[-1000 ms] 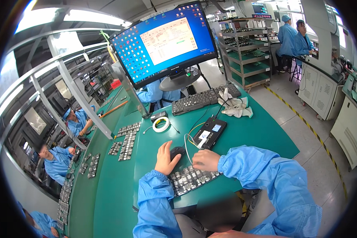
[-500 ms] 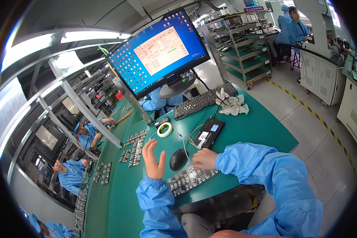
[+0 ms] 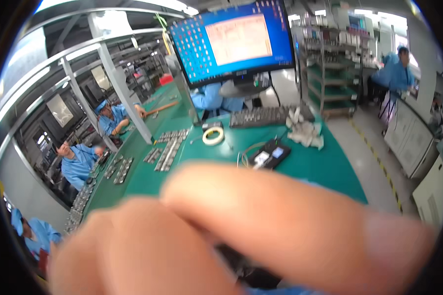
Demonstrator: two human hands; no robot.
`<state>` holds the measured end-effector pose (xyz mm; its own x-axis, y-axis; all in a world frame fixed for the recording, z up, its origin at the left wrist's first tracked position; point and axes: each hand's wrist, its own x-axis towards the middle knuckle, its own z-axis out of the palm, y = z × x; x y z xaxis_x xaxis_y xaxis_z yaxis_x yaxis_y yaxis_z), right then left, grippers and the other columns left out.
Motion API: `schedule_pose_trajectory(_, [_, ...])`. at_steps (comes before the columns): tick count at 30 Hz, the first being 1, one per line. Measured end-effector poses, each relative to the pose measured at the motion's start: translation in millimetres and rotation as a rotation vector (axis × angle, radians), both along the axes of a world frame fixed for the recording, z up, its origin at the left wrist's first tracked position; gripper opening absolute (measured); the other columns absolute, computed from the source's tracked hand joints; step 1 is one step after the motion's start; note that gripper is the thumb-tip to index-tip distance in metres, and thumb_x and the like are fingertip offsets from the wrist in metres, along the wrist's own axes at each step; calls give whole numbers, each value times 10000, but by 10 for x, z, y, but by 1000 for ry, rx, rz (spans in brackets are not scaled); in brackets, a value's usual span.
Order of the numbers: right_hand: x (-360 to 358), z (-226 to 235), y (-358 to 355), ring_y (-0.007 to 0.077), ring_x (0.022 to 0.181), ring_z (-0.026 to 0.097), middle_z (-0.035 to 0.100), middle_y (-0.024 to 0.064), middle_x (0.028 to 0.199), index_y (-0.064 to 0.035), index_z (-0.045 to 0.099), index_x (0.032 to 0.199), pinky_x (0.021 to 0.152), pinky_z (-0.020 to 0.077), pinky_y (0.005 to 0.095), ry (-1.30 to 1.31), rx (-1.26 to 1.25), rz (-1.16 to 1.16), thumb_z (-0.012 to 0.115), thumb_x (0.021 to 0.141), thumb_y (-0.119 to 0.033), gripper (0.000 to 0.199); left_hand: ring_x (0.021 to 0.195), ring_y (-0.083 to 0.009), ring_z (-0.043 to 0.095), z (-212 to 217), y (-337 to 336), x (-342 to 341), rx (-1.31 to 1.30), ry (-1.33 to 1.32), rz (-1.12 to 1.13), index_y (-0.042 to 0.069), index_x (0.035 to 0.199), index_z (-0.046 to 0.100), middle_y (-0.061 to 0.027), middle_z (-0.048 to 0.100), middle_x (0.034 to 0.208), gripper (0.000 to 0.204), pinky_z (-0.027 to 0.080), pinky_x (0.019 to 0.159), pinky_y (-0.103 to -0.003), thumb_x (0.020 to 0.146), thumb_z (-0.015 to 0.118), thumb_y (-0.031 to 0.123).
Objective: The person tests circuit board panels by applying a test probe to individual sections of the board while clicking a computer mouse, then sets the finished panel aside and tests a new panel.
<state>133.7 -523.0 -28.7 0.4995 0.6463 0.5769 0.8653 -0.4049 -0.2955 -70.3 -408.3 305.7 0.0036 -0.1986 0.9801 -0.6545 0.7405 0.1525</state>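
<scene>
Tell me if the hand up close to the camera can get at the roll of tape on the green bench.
Probably not as it stands: the hand is raised against the lens, blurred, far from the roll of tape.

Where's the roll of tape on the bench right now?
In the head view the roll of tape lies flat on the green bench, centre-left under the monitor, left of the keyboard and beyond the blurred fingers.

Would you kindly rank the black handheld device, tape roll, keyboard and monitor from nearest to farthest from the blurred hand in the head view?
From the hand:
1. black handheld device, just beyond it, centre-right.
2. tape roll, further back, left.
3. keyboard, behind both.
4. monitor, rearmost, raised.
</scene>
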Motion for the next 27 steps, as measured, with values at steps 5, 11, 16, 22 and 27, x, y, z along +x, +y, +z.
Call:
schedule_pose_trajectory(5, [-170, 218, -20, 248, 829, 578, 584, 31, 788, -106, 592, 763, 736, 401, 401, 110, 30, 58, 629, 806, -232, 138, 975, -155, 418, -258, 779, -839, -46, 212, -55, 199, 980, 527, 24, 408, 991, 140, 349, 872, -375, 857, 560, 258])
schedule_pose_trajectory(11, [-69, 224, -58, 231, 815, 584, 601, 31, 792, -97, 620, 790, 747, 404, 371, 93, -15, 19, 649, 808, -218, 126, 788, -114, 426, -520, 203, -1011, -97, 486, -197, 221, 846, 457, 37, 381, 766, 127, 319, 818, -345, 859, 487, 98])
schedule_pose_trajectory(16, [-127, 214, -31, 252, 825, 578, 582, 30, 772, -106, 588, 767, 734, 409, 407, 59, 19, 37, 635, 803, -240, 146, 717, -106, 465, -210, 97, -888, -167, 429, -306, 200, 807, 427, 30, 410, 675, 189, 321, 787, -331, 868, 450, 22])
schedule_pose_trajectory(22, [-155, 172, -111, 243, 827, 578, 577, 28, 768, -113, 581, 754, 753, 398, 399, 78, -13, -3, 639, 800, -248, 154, 634, -181, 555, -435, 500, -609, -341, 6, -635, 57, 935, 507, -80, 572, 651, 213, 424, 627, -320, 949, 481, 269])
schedule_pose_trajectory(27, [-120, 181, -173, 231, 839, 581, 596, 24, 795, -108, 604, 777, 772, 397, 384, 84, -37, -26, 645, 804, -245, 145, 881, -176, 565, -505, -107, -356, -271, 476, -402, 144, 1077, 538, -81, 631, 868, 259, 415, 822, -327, 989, 397, 343])
